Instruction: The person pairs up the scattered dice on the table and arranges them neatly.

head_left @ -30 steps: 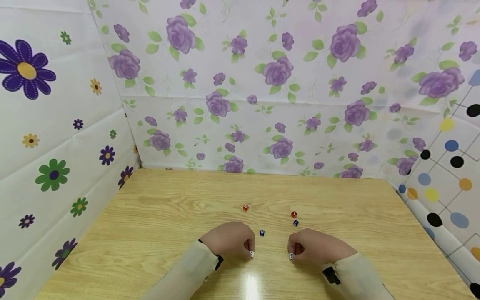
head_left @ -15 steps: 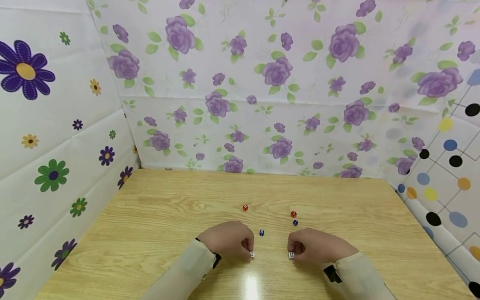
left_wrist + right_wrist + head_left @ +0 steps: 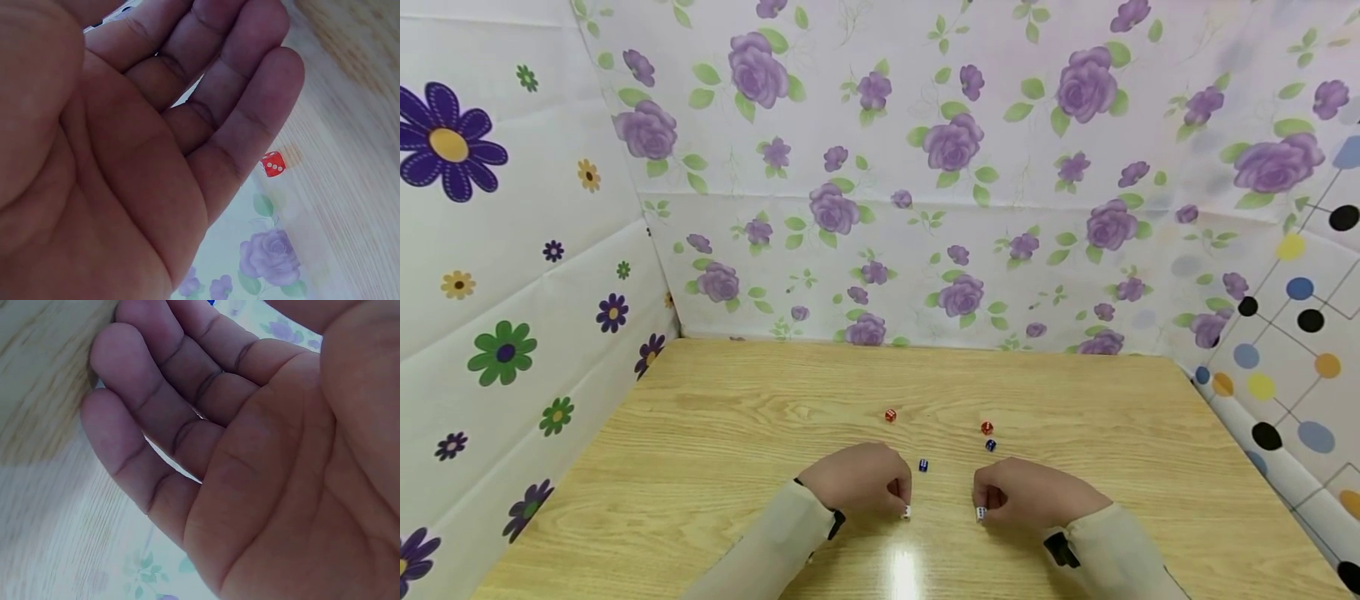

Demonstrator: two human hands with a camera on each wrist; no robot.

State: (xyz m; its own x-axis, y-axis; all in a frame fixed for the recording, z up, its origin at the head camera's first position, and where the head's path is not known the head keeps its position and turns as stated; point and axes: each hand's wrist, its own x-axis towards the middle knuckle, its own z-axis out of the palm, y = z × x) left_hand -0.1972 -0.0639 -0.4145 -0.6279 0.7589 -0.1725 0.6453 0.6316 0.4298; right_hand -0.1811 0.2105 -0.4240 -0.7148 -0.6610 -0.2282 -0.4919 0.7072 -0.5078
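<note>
My left hand (image 3: 865, 483) pinches a small white die (image 3: 907, 512) between thumb and fingertips, low over or on the wooden table. To its right, my right hand (image 3: 1033, 493) pinches another white die (image 3: 981, 514) the same way. A short gap separates the two dice. Just beyond the left hand lies a blue die (image 3: 923, 465); a second blue die (image 3: 991, 446) lies beyond the right hand. The left wrist view shows the palm (image 3: 137, 144), with a red die (image 3: 274, 164) past the fingers. In the right wrist view, the palm (image 3: 269, 469) fills most of the picture.
One red die (image 3: 891, 415) lies farther back at left, and another red die (image 3: 987, 427) sits close behind the right blue die. The wooden table (image 3: 760, 392) ends at a flowered cloth wall (image 3: 880, 242). Patterned cloth also lines both sides.
Both hands have shifted slightly toward each other, bringing the white dice a little closer together. The faces of those dice look turned a bit. The red and blue dice stay put.
</note>
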